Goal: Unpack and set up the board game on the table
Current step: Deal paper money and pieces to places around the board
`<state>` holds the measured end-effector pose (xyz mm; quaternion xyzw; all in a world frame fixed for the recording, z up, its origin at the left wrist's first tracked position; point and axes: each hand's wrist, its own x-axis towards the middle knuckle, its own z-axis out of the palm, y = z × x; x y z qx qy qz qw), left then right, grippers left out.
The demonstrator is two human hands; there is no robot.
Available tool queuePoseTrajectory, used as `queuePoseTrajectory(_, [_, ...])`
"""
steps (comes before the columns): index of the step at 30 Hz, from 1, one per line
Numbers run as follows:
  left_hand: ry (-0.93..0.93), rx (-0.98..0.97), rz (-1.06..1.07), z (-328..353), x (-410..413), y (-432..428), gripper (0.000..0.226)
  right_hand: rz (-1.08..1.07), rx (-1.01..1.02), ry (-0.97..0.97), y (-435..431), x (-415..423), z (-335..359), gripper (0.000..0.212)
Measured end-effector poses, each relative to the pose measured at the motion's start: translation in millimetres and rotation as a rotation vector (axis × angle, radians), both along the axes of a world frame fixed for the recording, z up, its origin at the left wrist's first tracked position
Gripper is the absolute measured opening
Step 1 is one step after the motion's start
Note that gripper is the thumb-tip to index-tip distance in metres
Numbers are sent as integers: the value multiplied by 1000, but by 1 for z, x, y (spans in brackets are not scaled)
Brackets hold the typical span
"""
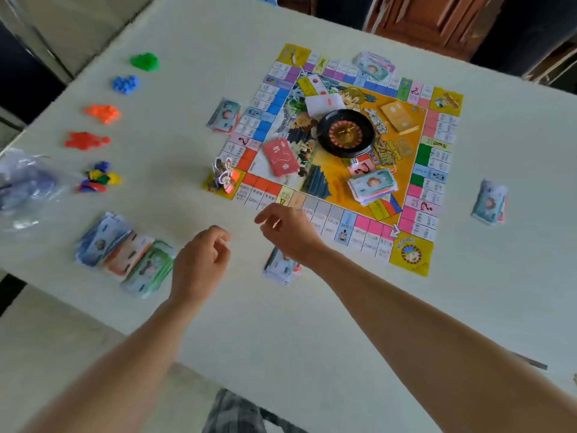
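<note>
Board (unfolded) on table

A reddish-brown panelled wooden door stands beyond the far edge of the white table. A pale beige glossy panel stands beyond the far left corner. Pale beige floor shows below the near left edge. Grey-and-white checked fabric shows below the near edge. A thin dark strip lies along the near right edge; its nature cannot be determined.
</note>
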<state>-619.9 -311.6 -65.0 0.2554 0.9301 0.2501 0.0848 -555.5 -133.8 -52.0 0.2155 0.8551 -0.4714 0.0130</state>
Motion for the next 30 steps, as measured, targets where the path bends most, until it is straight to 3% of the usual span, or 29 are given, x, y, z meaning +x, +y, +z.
queuePoseTrajectory(5, [105, -78, 144, 1, -12, -78, 20, 44, -26, -97, -70, -14, -9, 25])
queuePoseTrajectory(10, [53, -180, 168, -9, -38, -129, 22, 5, -2, -124, -129, -42, -16, 27])
queuePoseTrajectory(13, [0, -211, 96, -16, -47, -141, 23, 7, 38, -155, -157, -57, -19, 46])
queuePoseTrajectory(17, [-35, -120, 30, -19, -59, -149, 17, 25, 279, -273, -191, -76, -27, 67])
queuePoseTrajectory(22, [-119, -25, -29, -22, -75, -158, 15, 24, 574, -222, -222, -77, -37, 60])
queuePoseTrajectory(30, [-257, 0, -124, -18, -90, -158, 45, -72, 421, -281, -217, -86, -31, 65])
